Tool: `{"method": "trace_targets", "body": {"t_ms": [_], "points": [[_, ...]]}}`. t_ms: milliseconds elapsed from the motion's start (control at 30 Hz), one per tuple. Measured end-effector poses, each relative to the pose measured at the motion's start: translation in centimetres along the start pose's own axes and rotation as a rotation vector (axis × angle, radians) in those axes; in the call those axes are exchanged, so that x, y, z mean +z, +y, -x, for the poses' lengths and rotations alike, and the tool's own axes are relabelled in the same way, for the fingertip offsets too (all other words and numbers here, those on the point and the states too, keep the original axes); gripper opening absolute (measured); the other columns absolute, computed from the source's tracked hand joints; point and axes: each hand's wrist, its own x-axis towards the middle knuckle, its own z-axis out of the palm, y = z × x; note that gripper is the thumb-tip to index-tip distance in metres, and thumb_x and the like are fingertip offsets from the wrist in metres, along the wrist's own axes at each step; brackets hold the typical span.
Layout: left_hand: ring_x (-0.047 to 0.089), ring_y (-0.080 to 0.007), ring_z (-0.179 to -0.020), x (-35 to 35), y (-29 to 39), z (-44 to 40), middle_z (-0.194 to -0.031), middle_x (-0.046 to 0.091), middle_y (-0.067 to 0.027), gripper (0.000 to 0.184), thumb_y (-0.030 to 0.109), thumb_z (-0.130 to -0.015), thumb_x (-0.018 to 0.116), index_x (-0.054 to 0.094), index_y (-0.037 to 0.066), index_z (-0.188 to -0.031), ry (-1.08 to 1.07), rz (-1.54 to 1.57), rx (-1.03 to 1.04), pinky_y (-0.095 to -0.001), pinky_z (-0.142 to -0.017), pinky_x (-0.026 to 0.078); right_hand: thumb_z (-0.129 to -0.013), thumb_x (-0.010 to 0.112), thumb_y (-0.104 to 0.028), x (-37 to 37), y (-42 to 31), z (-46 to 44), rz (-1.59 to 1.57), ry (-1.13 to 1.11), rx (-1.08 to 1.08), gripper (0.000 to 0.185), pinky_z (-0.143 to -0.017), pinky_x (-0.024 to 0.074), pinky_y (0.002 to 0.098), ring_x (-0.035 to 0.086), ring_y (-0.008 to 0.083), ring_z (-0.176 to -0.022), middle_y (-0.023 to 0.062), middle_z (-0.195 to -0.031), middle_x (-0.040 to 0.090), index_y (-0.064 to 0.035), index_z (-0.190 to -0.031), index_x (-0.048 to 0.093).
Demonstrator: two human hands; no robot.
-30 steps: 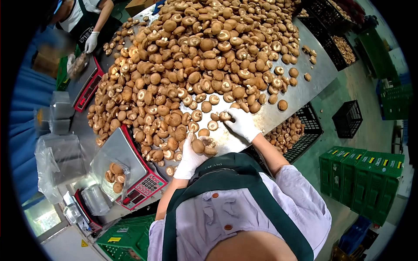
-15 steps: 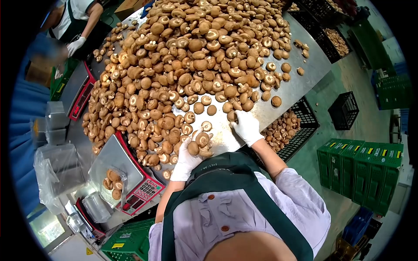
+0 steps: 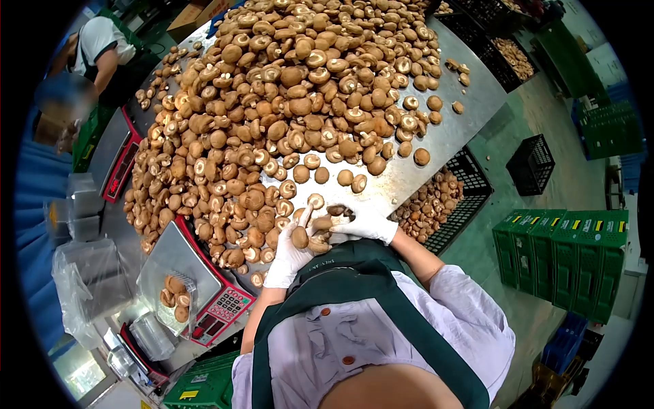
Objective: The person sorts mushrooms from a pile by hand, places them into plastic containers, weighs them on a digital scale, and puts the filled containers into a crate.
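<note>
My left hand (image 3: 287, 260), in a white glove, is closed around several brown shiitake mushrooms (image 3: 300, 237) close to my apron. Right beside it, my gloved right hand (image 3: 373, 225) has its fingers curled on a shiitake mushroom (image 3: 338, 212) and meets the left hand's mushrooms. Fingers and caps overlap there, so the exact count is hidden. Just beyond the hands, a few loose mushrooms (image 3: 321, 175) lie on the metal table (image 3: 470, 129). A large heap of mushrooms (image 3: 286, 88) covers much of the tabletop.
To the left stands a red-edged scale (image 3: 225, 310) bearing a clear tray with mushrooms (image 3: 175, 298). Empty clear trays (image 3: 151, 320) are nearby. A black crate (image 3: 480, 187) of mushrooms sits below the table's right edge. Green crates (image 3: 565, 252) are stacked right. A co-worker (image 3: 102, 48) is at upper left.
My right hand has come back from the heap's near edge toward my left hand, bringing a mushroom. The left hand still holds its mushrooms. At upper left, the co-worker has bent over.
</note>
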Motion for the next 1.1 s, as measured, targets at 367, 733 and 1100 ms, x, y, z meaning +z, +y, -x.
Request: {"method": "trace_targets", "body": {"t_ms": [367, 733, 1100], "points": [[0.048, -0.0375, -0.115, -1.3, 0.0, -0.7, -0.135, 0.046, -0.0198, 0.056, 0.052, -0.092, 0.036, 0.048, 0.007, -0.122, 0.168, 0.013, -0.007, -0.0557, -0.095, 0.038, -0.071, 0.073, -0.030, -0.7, 6.2, -0.8, 0.494, 0.424, 0.137, 0.052, -0.076, 0.0507, 0.0387, 0.061, 0.0331, -0.086, 0.0152, -0.103, 0.061, -0.0053, -0.114, 0.057], [0.047, -0.0398, -0.119, -0.4, 0.0, -0.2, -0.136, 0.044, -0.0189, 0.061, 0.036, -0.088, 0.049, 0.035, 0.007, -0.140, 0.006, 0.012, -0.084, -0.0617, -0.097, 0.039, -0.081, 0.066, -0.039, -0.3, -3.2, -1.3, -0.145, -0.142, 0.083, 0.054, -0.084, 0.0483, 0.0374, 0.060, 0.0266, -0.098, 0.0146, -0.102, 0.063, -0.0079, -0.124, 0.055], [0.042, -0.0380, -0.126, -4.6, 0.1, -0.9, -0.148, 0.029, -0.0180, 0.078, 0.045, -0.081, 0.053, 0.026, 0.010, -0.146, -0.335, 0.025, 0.010, -0.0591, -0.099, 0.037, -0.072, 0.070, -0.035, -1.8, 3.6, -10.5, 0.950, 0.515, -0.018, 0.063, -0.080, 0.0444, 0.0440, 0.052, 0.0324, -0.099, 0.0147, -0.107, 0.057, -0.0064, -0.125, 0.051]]}}
